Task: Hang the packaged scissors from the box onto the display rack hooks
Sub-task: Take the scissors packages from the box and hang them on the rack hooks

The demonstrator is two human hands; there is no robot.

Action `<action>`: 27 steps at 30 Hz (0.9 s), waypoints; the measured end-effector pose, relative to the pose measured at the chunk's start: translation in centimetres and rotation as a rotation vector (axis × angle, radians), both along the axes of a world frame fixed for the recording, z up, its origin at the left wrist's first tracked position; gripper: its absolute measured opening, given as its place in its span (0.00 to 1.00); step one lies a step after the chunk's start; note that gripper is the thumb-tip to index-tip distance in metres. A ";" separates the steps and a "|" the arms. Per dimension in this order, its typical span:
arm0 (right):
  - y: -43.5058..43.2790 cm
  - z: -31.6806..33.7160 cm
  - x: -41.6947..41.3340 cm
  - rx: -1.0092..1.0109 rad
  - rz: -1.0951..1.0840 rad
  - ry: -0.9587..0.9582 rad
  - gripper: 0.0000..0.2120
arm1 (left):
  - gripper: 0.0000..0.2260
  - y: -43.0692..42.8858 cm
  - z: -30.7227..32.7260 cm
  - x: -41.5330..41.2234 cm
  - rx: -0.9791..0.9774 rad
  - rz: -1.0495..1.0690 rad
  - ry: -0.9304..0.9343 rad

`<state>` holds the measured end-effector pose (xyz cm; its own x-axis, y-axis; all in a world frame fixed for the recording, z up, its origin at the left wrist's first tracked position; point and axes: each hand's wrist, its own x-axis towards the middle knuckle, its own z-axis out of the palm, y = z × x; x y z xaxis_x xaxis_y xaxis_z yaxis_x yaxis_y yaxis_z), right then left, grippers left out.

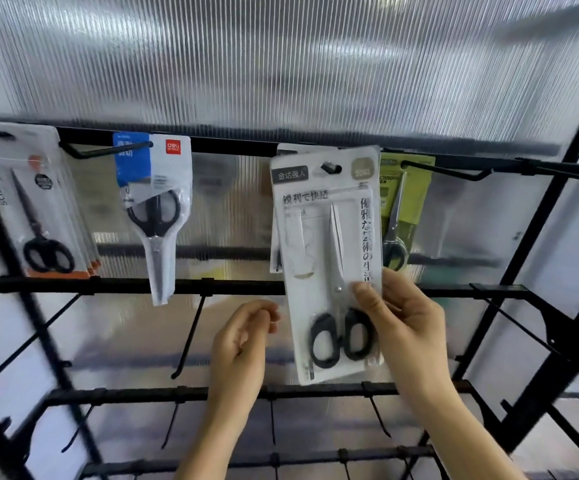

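A white packaged pair of scissors [328, 258] with black handles hangs in the middle of the black display rack [232, 286], its hang hole over a hook tip [331, 168]. My right hand [406, 327] pinches the pack's lower right edge, thumb on the front. My left hand [243, 344] floats just left of the pack with fingers loosely curled, holding nothing. Another white pack sits directly behind the held one. The box is out of view.
On the top bar hang other scissor packs: a stack with orange trim [38, 209] at left, a blue and white pack [154, 202], and a green pack [402, 209] at right. Bare hooks [191, 334] jut from the lower bars. A ribbed translucent panel backs the rack.
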<state>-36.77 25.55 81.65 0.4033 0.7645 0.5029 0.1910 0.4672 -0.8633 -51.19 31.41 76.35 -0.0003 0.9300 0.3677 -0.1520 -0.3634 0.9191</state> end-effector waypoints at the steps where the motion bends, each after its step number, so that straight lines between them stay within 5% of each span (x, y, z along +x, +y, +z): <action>1: 0.0 0.0 0.0 0.001 -0.004 -0.002 0.08 | 0.12 0.0 0.1 -0.1 0.002 0.015 0.003; 27: 1.7 -0.1 1.5 0.013 -0.015 0.062 0.04 | 0.12 0.5 1.9 0.1 0.099 0.038 0.038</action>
